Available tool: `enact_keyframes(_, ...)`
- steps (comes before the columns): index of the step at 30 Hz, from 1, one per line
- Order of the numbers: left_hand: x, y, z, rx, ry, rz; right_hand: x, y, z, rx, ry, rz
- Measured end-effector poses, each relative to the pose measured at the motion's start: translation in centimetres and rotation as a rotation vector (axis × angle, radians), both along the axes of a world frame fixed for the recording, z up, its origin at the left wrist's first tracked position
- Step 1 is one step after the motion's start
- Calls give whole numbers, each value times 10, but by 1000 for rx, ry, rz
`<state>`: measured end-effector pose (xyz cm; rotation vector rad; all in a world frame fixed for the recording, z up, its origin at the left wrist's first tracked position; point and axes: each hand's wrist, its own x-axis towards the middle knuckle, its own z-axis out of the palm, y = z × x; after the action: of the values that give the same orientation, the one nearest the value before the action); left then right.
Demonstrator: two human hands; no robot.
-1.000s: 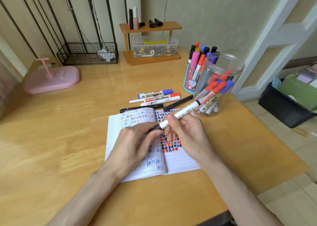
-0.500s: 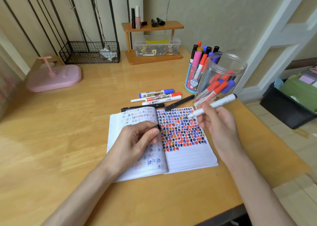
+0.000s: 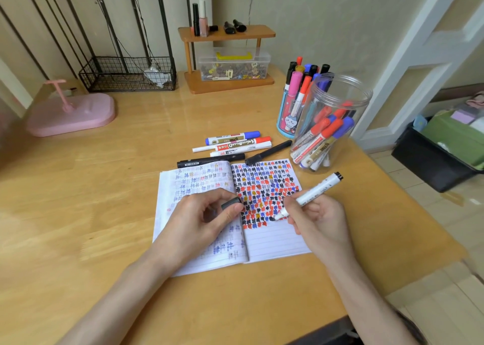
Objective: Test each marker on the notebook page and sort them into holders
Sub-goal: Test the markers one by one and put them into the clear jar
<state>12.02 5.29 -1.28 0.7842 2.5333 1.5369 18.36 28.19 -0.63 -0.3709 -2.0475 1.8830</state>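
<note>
Your right hand [image 3: 318, 221] has the white marker [image 3: 318, 188] in a writing grip, fingers curled round the barrel low down. The tip touches the notebook [image 3: 277, 242] at the end of the last row of coloured marks, the next free spot, so each test reads apart. Your left hand [image 3: 207, 219] weighs on the left page to flatten the book. It pinches the black cap [image 3: 231, 202] between thumb and forefinger, ready for recapping. The clear jar [image 3: 361, 108] and blue cup [image 3: 286, 124] stand just beyond, handy for sorting. Loose markers [image 3: 235, 143] above the page look untested.
</note>
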Motion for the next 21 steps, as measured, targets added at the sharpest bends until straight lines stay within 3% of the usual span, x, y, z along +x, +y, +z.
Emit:
enact_keyframes(14,2,2,1,-1,36,18,2,-4,-3,204,-46,25)
enact_keyframes(21,2,2,1,-9,49,8,3,-3,-2,180,-49,32)
